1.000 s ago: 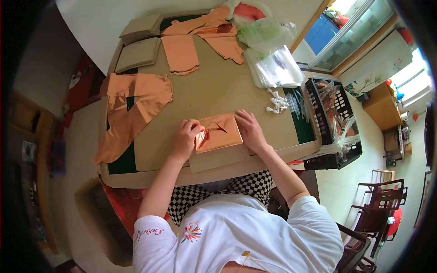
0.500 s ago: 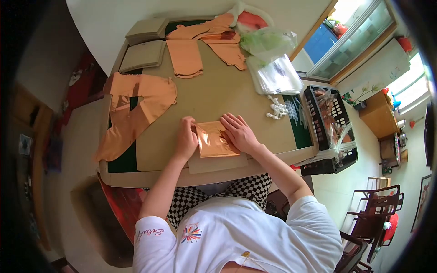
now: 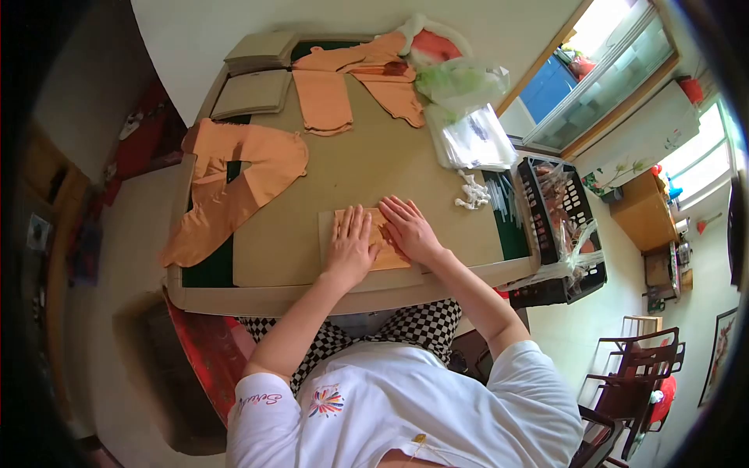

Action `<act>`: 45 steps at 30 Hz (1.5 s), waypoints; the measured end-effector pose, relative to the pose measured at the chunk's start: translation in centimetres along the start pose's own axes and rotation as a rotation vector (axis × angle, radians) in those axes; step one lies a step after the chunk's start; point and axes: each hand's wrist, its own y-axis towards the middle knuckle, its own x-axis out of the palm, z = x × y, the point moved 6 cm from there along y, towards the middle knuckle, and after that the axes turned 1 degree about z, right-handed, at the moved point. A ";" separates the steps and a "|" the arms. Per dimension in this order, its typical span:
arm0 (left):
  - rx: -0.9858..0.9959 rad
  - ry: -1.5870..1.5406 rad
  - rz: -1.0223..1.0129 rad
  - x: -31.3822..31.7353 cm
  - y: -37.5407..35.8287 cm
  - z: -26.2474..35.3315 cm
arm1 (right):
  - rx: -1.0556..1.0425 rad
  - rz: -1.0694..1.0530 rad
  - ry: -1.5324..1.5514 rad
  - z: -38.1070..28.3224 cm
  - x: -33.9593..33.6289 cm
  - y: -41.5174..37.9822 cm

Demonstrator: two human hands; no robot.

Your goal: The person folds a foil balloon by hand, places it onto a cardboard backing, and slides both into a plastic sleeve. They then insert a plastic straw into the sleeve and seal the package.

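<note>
A: Where's the copper foil piece (image 3: 390,262)?

B: Straight in front of you, by the near edge of the table (image 3: 257,299). It lies on a tan card (image 3: 325,234), and the card is on the big board (image 3: 437,179). Your hands hide a good part of it.

A: How will it handle?

B: Going by the shine and thinness: light, floppy, probably slick. I'd expect it to crease easily. Card underneath looks stiffer.

A: Where do you grab it?

B: Border or corner, light pinch. Take opposite sides if you want it flat. Pinching mid-sheet would likely wrinkle it.

A: Fingers?

B: Your left hand (image 3: 353,242) is palm down, fingers straight with slight gaps, on the foil's left part. Your right hand (image 3: 411,230) has fingers extended, slanting up-left over its right part. Neither is wrapped around anything; both lie flat on the foil. Can't tell how hard you're pressing.
</note>
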 end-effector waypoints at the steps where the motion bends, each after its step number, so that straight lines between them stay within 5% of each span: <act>1: 0.005 0.016 0.012 0.1 -0.4 -0.2 | 0.072 0.056 0.131 0.7 -0.2 -0.1; 3: 0.018 0.048 0.041 0.1 -0.7 -0.4 | 0.212 0.175 0.388 2.7 -0.8 -0.1; 10: 0.036 0.044 0.047 0.0 -0.6 -0.2 | 0.449 -0.086 0.339 6.9 -2.1 0.4; 18: 0.021 0.149 0.083 0.2 2.0 -2.0 | 0.450 0.027 0.089 8.1 -0.6 5.2; 21: 0.016 0.158 0.069 0.3 2.1 -2.1 | 0.159 0.189 0.037 5.7 0.7 5.4; 22: 0.012 0.150 0.083 0.3 2.0 -2.0 | 0.093 0.035 0.032 3.7 0.8 5.2; 30: -0.091 0.134 0.176 -0.6 1.9 -1.9 | 0.222 -0.049 -0.070 0.1 2.1 1.6; 33: -0.273 0.099 0.081 -1.3 2.9 -1.6 | 0.220 -0.048 -0.085 0.0 1.9 1.8; 45: -0.210 0.118 0.119 0.2 2.9 -3.2 | 0.220 -0.020 -0.076 -0.1 1.9 1.6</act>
